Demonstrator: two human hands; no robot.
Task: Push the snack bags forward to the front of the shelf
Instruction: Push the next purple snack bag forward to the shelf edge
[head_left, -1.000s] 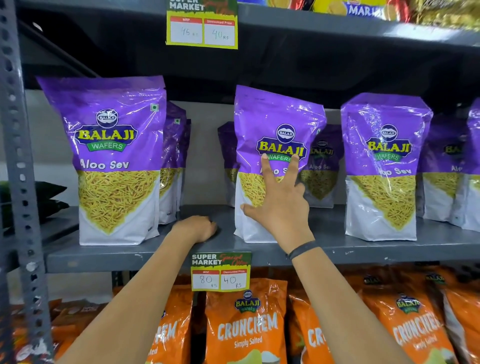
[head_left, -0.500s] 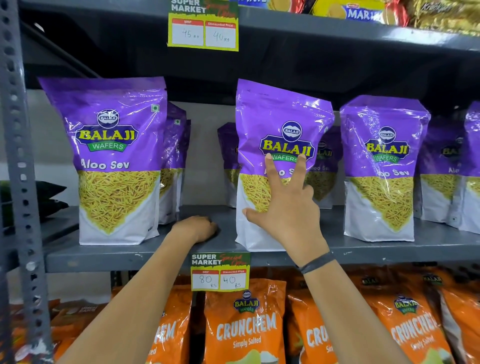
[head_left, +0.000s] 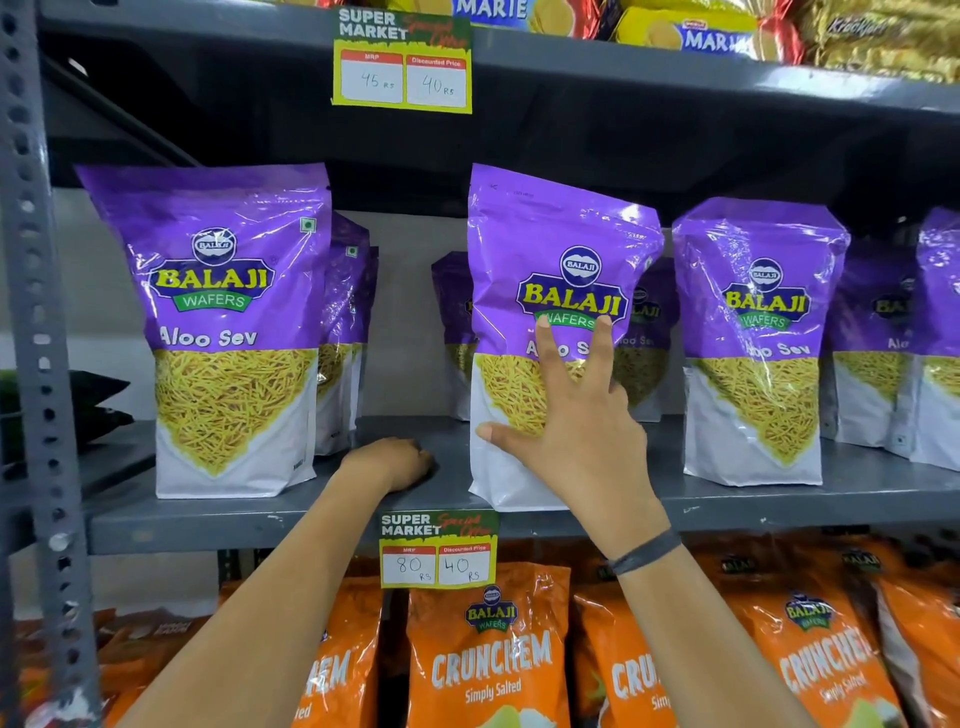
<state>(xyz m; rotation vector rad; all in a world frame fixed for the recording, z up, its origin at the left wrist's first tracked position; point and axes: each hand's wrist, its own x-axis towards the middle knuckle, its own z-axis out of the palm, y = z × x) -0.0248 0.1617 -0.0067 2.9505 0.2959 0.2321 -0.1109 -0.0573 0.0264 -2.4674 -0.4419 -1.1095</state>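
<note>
Now the right hand (head_left: 582, 431), fingers spread flat on the middle Aloo Sev bag (head_left: 550, 291), steadies it at the shelf (head_left: 857, 499) front edge; the left hand (head_left: 395, 464) rests fisted beside it. Next, probably, release and draw forward the bags behind.

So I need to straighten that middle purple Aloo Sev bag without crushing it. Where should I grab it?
Pinch the flat sealed top edge of the middle Aloo Sev bag from above and in front; it stands upright, slightly tilted, and the bulging lower half holds the fragile sev.
</note>
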